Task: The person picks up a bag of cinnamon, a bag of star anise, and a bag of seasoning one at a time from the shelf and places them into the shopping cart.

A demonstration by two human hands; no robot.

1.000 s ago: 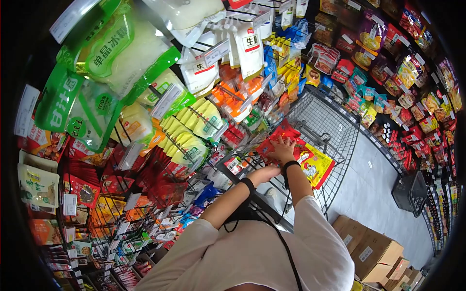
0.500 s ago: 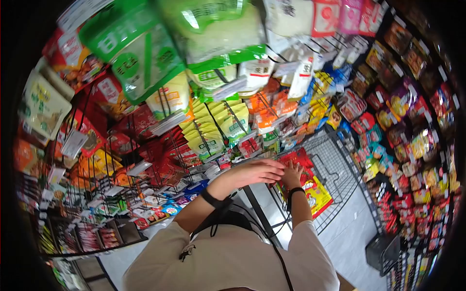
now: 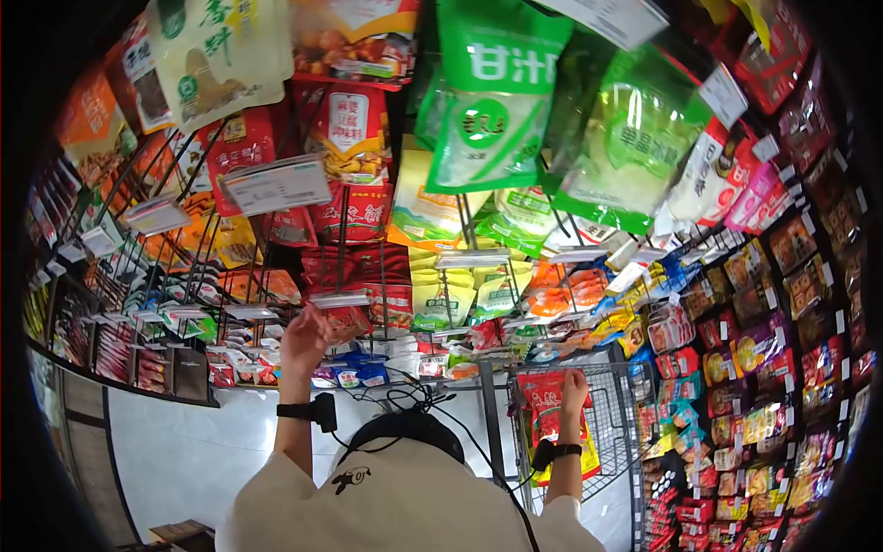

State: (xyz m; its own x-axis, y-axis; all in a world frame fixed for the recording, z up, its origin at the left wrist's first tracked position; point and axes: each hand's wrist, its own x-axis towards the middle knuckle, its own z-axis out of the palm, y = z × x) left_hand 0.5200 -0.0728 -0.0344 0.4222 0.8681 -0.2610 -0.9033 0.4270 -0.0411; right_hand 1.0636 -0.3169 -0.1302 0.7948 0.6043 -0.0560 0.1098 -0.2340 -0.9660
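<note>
My left hand [image 3: 306, 339] is raised in front of the hanging racks, just below a price tag [image 3: 338, 300] and beside red packets [image 3: 348, 322]; its fingers are partly bent and apart, with nothing seen in them. My right hand [image 3: 575, 391] is over the wire shopping cart [image 3: 609, 432], fingers closed, at the right edge of a red packet [image 3: 543, 391]. Whether it grips the packet is hidden. A yellow packet [image 3: 584, 455] lies partly under the red one. Both wrists wear black bands.
Green bags [image 3: 501, 101] hang close overhead, beside cream and red seasoning packets [image 3: 346, 124]. Yellow-green pouches [image 3: 441, 299] hang ahead. Packed snack racks [image 3: 763, 368] line the right side. Grey floor [image 3: 202, 451] shows at the lower left. A dark cart bar [image 3: 493, 423] stands between my arms.
My hands were close together over the cart; now they are apart, the left moved left to the racks. The view has turned left, and the racks appear shifted right.
</note>
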